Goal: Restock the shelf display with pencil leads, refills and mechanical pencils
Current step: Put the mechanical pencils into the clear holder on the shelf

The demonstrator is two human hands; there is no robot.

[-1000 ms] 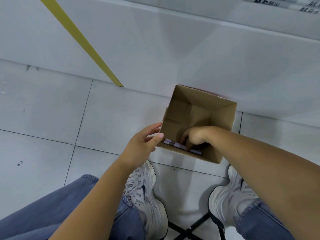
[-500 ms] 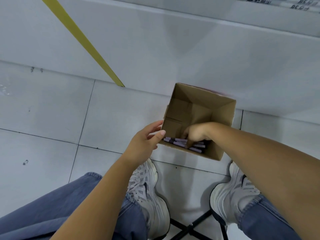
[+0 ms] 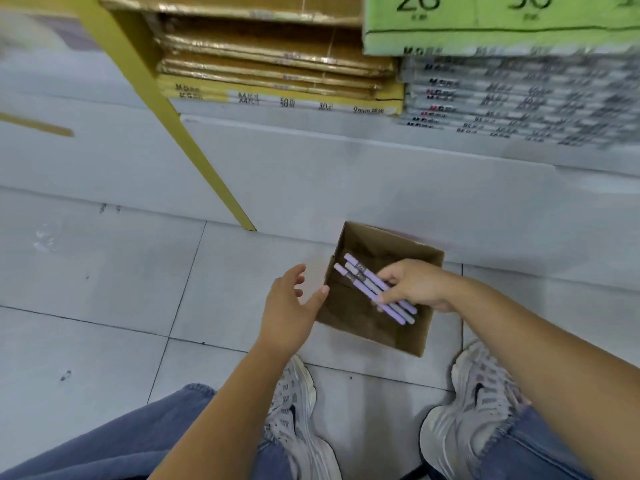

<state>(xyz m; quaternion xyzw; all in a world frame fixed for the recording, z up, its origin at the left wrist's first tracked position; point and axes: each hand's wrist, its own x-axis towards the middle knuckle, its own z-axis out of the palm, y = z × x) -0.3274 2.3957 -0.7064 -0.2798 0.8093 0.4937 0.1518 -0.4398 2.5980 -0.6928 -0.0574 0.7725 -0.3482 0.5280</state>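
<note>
A small open cardboard box [image 3: 424, 336] stands on the tiled floor against the shelf base. My right hand [image 3: 414, 284] is above the box and grips three purple-and-grey mechanical pencils [image 3: 363, 277], fanned out toward the upper left. My left hand [image 3: 289, 306] hovers beside the box's left wall, fingers spread, thumb close to the box edge, holding nothing. The box's bottom is in shadow, so what else lies inside cannot be made out.
The white shelf base [image 3: 346, 174] runs across behind the box. Stacked gold-edged packs [image 3: 277, 71], grey packs [image 3: 512, 102] and a green pack [image 3: 485, 26] lie on the bottom shelf. A yellow upright [image 3: 194, 143] slants down to the floor. My shoes [image 3: 298, 410] flank the box.
My right hand has come up out of the box with the pencils. My left hand has let go of the box rim. The view has tilted up, bringing the shelf stock into sight.
</note>
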